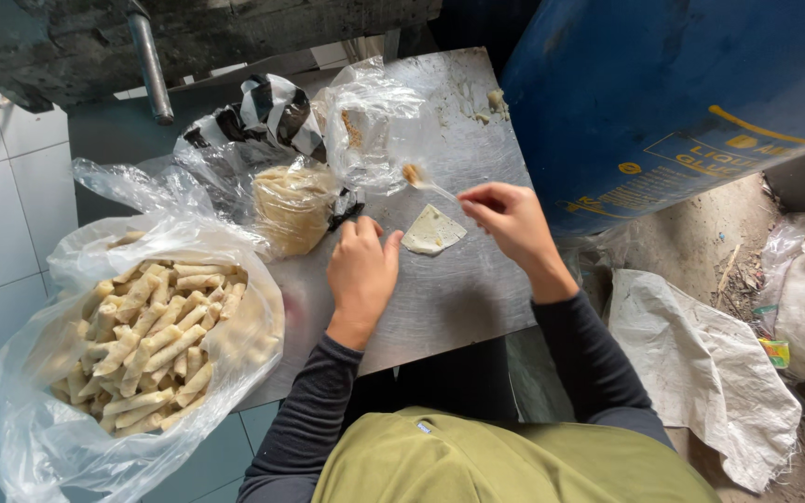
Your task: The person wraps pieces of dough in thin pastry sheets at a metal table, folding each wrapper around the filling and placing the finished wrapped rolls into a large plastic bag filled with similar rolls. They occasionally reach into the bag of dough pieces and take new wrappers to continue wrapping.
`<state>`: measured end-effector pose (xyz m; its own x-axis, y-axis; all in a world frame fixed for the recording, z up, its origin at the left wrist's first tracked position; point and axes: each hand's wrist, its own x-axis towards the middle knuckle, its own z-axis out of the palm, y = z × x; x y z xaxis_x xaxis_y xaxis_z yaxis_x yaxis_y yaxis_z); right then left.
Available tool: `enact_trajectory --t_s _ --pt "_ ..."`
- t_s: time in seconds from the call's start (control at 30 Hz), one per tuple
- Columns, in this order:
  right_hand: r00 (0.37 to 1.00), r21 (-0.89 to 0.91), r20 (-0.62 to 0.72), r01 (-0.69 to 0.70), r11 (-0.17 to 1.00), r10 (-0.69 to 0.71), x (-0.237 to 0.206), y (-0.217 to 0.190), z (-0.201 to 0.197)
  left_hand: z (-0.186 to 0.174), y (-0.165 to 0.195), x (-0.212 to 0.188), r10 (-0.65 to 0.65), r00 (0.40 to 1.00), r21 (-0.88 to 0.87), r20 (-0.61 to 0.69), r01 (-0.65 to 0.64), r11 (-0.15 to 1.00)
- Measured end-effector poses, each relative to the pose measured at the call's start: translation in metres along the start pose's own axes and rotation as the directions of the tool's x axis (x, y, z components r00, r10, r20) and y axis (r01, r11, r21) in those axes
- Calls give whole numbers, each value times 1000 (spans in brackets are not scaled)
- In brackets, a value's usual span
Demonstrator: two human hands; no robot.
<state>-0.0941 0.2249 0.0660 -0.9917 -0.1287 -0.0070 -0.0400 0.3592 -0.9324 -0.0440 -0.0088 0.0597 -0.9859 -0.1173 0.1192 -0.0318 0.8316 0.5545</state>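
I see my right hand [511, 219] pinching a spoon [429, 185], left hand [361, 265] loosely curled, empty, beside the wrapper [433, 230] — filling could drip off-centre.

A makeshift food-preparation spot in a rough back yard or workshop corner: a worn metal worktop [440, 298] carries a big plastic bag of rolled pastries [156, 326] and a stack of wrappers [293, 207], while a blue drum [663, 84], woven sacks [701, 363] and bare dirt lie right.

Steel table [440, 298]: wrapper square [432, 230], bagged rolls [156, 335], wrapper stack [293, 207].
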Motion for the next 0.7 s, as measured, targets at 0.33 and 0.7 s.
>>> enact_trajectory --t_s 0.33,0.7 --pt "1000 -115 10 10 993 -8 -53 27 -15 48 8 -6 121 993 84 2 -121 989" --pt "689 -770 272 575 278 -672 -57 14 -22 40 13 -1 47 998 -374 32 -31 927"
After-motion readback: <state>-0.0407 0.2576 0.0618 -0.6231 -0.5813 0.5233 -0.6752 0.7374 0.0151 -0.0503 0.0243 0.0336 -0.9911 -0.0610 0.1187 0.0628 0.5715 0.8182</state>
